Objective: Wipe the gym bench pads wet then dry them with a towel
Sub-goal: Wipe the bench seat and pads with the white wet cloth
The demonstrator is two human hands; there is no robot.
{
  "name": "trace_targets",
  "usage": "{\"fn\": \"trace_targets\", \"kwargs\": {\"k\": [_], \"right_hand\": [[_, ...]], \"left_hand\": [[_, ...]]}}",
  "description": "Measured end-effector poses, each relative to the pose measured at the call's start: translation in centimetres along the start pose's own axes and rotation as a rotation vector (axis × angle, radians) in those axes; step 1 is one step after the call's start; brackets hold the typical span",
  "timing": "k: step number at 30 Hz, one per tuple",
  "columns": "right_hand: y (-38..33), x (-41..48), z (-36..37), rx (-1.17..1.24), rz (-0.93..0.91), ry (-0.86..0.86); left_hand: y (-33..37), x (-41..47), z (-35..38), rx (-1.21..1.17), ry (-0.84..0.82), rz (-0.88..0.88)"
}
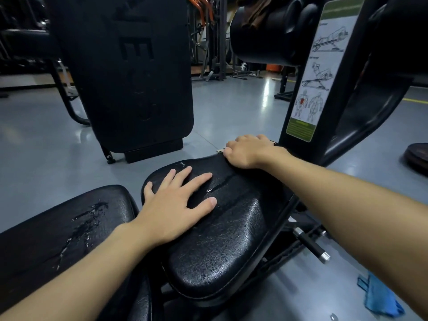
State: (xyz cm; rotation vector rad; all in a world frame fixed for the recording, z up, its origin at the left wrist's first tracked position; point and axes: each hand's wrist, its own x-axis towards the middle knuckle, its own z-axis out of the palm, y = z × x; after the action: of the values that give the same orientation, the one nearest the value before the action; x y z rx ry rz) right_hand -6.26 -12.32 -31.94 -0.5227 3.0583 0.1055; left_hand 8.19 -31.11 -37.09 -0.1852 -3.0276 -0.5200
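Note:
A black seat pad [231,239] fills the middle, with streaks of water on its top. My left hand [171,205] lies flat on it, fingers spread, holding nothing. My right hand [247,151] is at the pad's far tip, fingers curled over the edge; a pale strip [221,150] shows beside the fingertips. To the left, a second black pad [58,228] carries wet patches. A blue towel [379,297] lies crumpled on the floor at the lower right, away from both hands.
The machine's black upright with an exercise sticker [322,66] rises right behind my right hand. A round roller pad [266,31] with a brown cloth [254,12] hangs above. A tall black pad [129,66] stands left. A weight plate [416,156] lies right; an adjustment pin [310,244] juts out.

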Motion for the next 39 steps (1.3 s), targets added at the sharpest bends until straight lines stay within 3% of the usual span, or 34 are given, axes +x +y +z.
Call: {"fn": "trace_targets", "kwargs": {"k": [16, 21, 32, 39], "right_hand": [[0.5, -17.5, 4.1, 0.04, -0.133, 0.208], [-0.5, -14.7, 3.7, 0.034, -0.115, 0.228], [-3.9, -0.1, -0.1, -0.025, -0.047, -0.076], [-2.7, -7.1, 1.8, -0.007, -0.164, 0.13]], "left_hand": [[-0.5, -1.7, -0.7, -0.03, 0.087, 0.031], [-3.5, -4.0, -0.5, 0.056, 0.05, 0.04], [-4.0, -3.9, -0.1, 0.048, 0.03, 0.034], [-4.1, -4.0, -0.2, 0.035, 0.04, 0.034]]}}
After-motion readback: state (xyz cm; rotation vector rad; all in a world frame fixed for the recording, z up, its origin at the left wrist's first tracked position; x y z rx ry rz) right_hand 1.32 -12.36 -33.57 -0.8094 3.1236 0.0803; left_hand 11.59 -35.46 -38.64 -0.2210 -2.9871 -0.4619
